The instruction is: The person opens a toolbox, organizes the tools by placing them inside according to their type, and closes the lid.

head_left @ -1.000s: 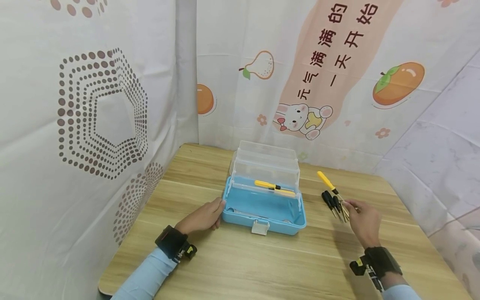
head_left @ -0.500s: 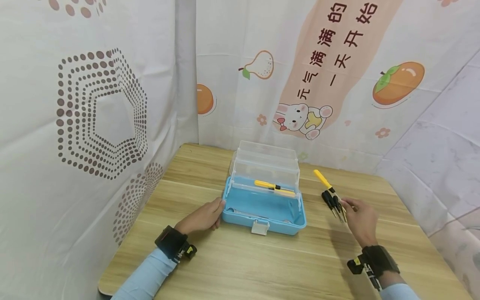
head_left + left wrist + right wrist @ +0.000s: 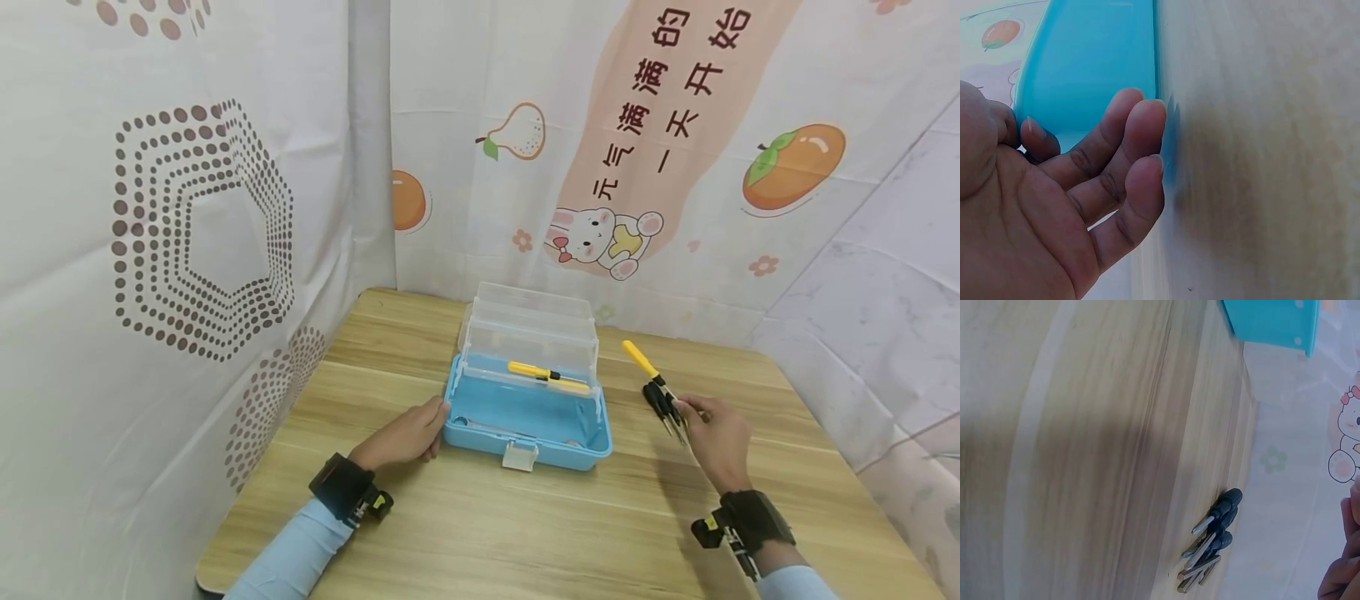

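Observation:
In the head view, my left hand (image 3: pixel 405 433) grips the left end of an open blue toolbox (image 3: pixel 558 457). The left wrist view has its fingers (image 3: pixel 1142 128) bent against the blue outer wall (image 3: pixel 1097 69). Over to the right, my right hand (image 3: pixel 722 442) pinches a yellow-handled screwdriver (image 3: pixel 639 360) by its thin shaft, handle pointing up and left. Below it a bunch of black-handled screwdrivers (image 3: pixel 655 400) lies on the table. At its edge, the right wrist view shows only some of that hand's fingers (image 3: pixel 1344 569); the held screwdriver is out of that view.
Clear trays (image 3: pixel 532 321) stand raised at the toolbox's back, with yellow-handled tools (image 3: pixel 528 368) in the lowest one. A wrench (image 3: pixel 491 428) lies along the box's front inside, behind a white latch (image 3: pixel 520 455). A printed curtain (image 3: pixel 465 208) hangs behind the wooden table (image 3: pixel 465 533).
My right hand has moved slightly left with the yellow-handled screwdriver, away from the table's right side and over the black-handled ones. My left hand has stayed on the toolbox.

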Tool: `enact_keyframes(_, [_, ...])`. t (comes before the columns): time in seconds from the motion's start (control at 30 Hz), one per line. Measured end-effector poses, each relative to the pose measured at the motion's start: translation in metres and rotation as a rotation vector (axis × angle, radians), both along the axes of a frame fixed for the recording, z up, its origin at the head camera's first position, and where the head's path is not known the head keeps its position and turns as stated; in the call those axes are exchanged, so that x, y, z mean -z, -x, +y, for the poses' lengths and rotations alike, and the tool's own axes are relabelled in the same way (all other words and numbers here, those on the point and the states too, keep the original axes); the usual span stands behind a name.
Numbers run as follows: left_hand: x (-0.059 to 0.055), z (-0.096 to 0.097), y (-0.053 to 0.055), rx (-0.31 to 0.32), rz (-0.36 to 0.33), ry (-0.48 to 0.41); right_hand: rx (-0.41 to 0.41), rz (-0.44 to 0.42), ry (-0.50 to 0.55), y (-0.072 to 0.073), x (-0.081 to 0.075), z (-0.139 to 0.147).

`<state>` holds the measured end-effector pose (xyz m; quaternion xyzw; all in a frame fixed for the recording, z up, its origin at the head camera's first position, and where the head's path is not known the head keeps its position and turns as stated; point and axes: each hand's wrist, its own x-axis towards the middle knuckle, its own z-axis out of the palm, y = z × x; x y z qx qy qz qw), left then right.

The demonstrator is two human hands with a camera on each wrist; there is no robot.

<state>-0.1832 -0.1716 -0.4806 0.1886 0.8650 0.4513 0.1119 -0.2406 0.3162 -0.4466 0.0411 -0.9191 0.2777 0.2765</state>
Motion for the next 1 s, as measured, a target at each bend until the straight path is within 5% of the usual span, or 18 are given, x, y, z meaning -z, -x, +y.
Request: enact_keyframes(1.0, [0.003,0.0,0.002,0.003,0.011,-0.006,-0.064,0.017,0.008,0.003,-0.001,-0.018])
